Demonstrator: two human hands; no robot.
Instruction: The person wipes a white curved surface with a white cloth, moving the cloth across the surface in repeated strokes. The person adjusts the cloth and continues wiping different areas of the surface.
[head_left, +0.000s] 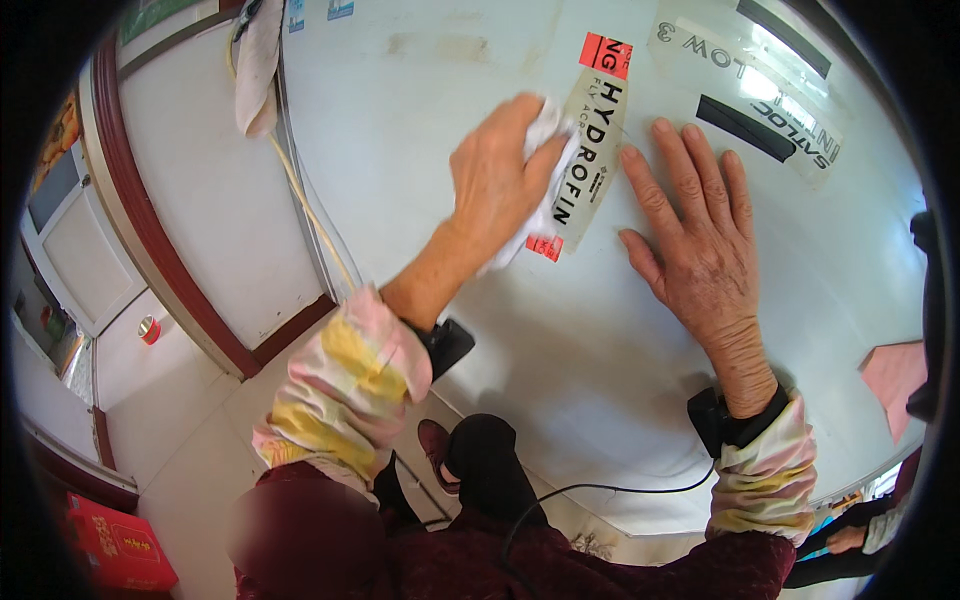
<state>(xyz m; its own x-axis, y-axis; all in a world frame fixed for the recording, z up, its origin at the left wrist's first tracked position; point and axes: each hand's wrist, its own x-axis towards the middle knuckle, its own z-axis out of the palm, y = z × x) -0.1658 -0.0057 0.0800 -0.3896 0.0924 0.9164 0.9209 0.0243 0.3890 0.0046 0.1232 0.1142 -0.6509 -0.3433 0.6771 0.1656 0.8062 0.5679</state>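
My left hand (495, 169) is closed around a folded white cloth (546, 199). The cloth rests on a large pale glossy surface (525, 352) and overlaps the left side of a long clear sticker (600, 142) with black lettering. Red label ends (545, 247) show at the lower and upper ends of that sticker. Just right of it, my right hand (697, 232) lies palm down on the surface, fingers spread, holding nothing. Its fingertips are below a black strip (746, 129) and a second clear sticker (823, 154) bearing writing.
A black cable (622, 487) runs from my right wrist device. A pale cord (304, 187) hangs at the left below a cloth sleeve (257, 90). Pink paper (896, 382) lies at right. Another person's hand (847, 538) shows lower right. A red box (120, 544) stands on the floor.
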